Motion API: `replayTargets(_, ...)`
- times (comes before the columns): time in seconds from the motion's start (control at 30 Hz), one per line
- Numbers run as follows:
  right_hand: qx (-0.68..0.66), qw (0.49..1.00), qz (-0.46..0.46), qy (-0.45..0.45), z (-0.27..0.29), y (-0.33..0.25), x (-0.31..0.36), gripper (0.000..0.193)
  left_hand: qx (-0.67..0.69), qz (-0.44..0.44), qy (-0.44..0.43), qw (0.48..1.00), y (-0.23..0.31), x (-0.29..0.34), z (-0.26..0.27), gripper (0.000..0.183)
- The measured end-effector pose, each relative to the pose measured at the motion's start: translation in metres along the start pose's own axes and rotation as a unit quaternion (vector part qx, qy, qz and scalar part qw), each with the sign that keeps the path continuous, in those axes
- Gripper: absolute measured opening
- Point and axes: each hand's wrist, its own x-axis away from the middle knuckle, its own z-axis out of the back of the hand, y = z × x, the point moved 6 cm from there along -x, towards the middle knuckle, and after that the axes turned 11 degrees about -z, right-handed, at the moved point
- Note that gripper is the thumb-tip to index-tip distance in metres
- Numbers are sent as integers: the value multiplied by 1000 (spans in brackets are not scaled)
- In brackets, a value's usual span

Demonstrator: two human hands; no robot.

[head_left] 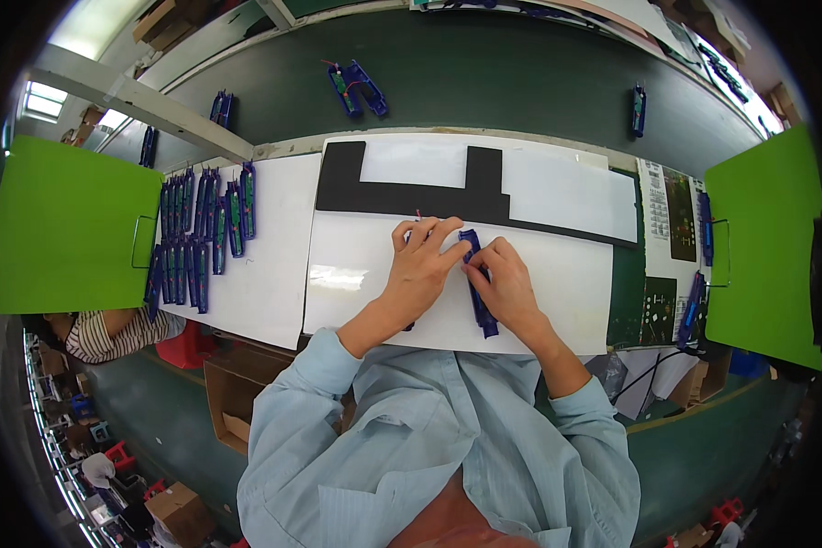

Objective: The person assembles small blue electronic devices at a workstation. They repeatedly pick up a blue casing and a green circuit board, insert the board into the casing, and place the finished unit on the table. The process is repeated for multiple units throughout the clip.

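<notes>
In front of me, a narrow blue plastic housing half (484, 319) lies lengthwise on the white board (557, 301). My right hand (507, 285) is closed at its upper part, thumb and forefinger pinched on its edge. My left hand (420, 271) is bent over a second blue piece (410, 326), which shows only as a small bit beside the wrist; a reddish wire end pokes out above the fingers. The left thumb and forefinger reach across to the top of the first half. What lies between the fingertips is hidden.
Rows of blue housings with green circuit boards (192, 233) stand at left beside a green panel (73, 228). A black foam frame (411, 196) lies beyond my hands. Opened housings (356, 89) rest on the dark green belt (511, 78). Another green panel (767, 251) borders the right.
</notes>
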Motion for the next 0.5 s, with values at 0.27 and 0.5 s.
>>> replayTargets(0.27, -113, 993, -16, 16, -5, -1, 3, 14, 97, 93, 85, 987, -4, 28, -8, 15)
replayTargets(0.5, -227, 967, -105, -42, -28, 16, 7, 10, 131, 213, 124, 960, 2, 48, -13, 19)
